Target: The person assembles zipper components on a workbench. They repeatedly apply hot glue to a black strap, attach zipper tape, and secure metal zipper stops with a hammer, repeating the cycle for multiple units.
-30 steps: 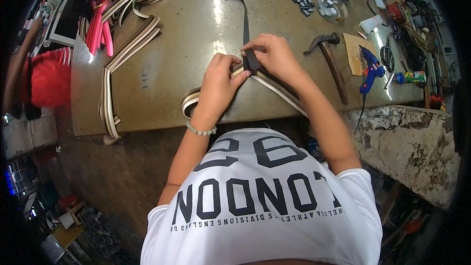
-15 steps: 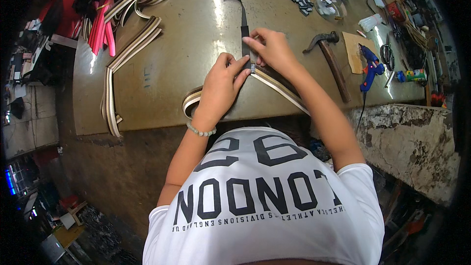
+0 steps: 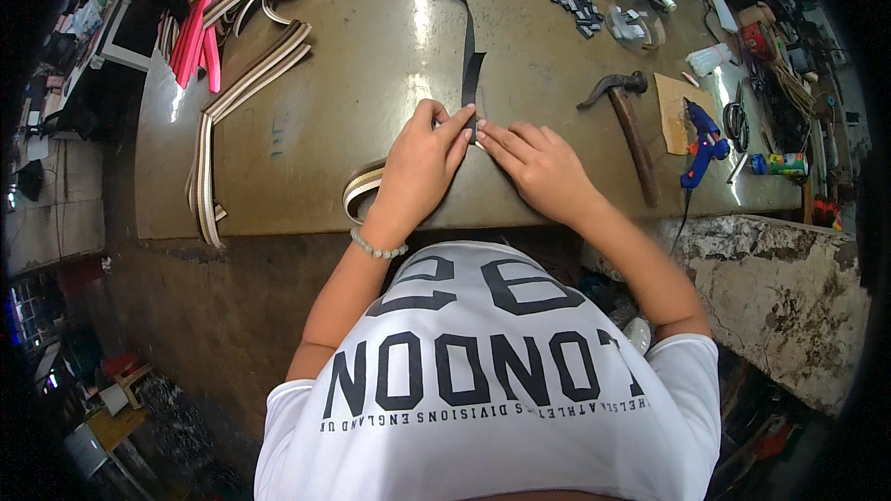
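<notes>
A black webbing strap (image 3: 470,79) runs down the table toward me, one layer of it standing slightly off to the side near its lower part. My left hand (image 3: 422,158) is closed at its lower end, thumb and index finger pressing on the strap. From the other side, my right hand (image 3: 538,167) pinches the same spot, fingers bent together. A striped cream, brown and black strap (image 3: 364,184) loops out beside my left wrist. Most of that strap, and the place where the two straps meet, is hidden under my hands.
A hammer (image 3: 633,134) lies to the right, beside a blue glue gun (image 3: 707,144) and brown cardboard (image 3: 672,111). Farther back are black buckles (image 3: 574,5) and a clear round tub (image 3: 636,23). More striped straps (image 3: 251,74) and pink straps (image 3: 197,37) lie left.
My right hand has come down from higher on the black strap to its lower end, beside my left. The striped length under my right forearm is now covered. The left hand has barely moved.
</notes>
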`<state>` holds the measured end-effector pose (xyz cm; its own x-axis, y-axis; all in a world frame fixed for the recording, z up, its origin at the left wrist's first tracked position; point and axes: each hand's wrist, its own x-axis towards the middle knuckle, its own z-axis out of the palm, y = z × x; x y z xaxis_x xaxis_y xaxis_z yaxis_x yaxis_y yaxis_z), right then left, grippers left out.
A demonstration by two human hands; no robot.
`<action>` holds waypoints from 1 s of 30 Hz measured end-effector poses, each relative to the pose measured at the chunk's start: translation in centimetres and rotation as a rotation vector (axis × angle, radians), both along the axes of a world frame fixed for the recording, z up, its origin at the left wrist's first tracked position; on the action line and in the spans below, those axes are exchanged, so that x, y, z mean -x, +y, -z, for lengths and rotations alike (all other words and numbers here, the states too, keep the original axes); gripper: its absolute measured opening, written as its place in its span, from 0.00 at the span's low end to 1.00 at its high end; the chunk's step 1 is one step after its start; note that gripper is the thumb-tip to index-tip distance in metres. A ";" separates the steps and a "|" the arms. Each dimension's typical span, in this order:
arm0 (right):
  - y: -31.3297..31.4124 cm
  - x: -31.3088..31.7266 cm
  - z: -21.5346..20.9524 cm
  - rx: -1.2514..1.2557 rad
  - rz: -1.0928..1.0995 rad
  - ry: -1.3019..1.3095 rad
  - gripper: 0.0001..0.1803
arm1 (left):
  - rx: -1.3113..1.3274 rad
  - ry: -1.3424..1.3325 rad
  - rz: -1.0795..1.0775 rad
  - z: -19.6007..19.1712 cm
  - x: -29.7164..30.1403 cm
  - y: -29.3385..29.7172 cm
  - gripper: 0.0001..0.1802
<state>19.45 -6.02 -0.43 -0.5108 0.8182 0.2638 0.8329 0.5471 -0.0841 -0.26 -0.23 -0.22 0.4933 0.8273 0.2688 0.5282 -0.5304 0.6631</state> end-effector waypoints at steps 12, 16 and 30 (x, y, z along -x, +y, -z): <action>-0.4 0.0 0.2 -0.074 0.011 -0.056 0.26 | -0.232 0.186 -0.033 0.8 -0.8 -0.7 0.19; -1.2 -0.1 -0.1 -0.003 0.042 -0.035 0.25 | -0.229 0.276 -0.030 0.8 -0.9 -0.9 0.20; -5.1 -1.1 -6.0 0.198 0.975 0.627 0.19 | -0.023 -0.250 -0.138 1.3 0.9 -0.8 0.15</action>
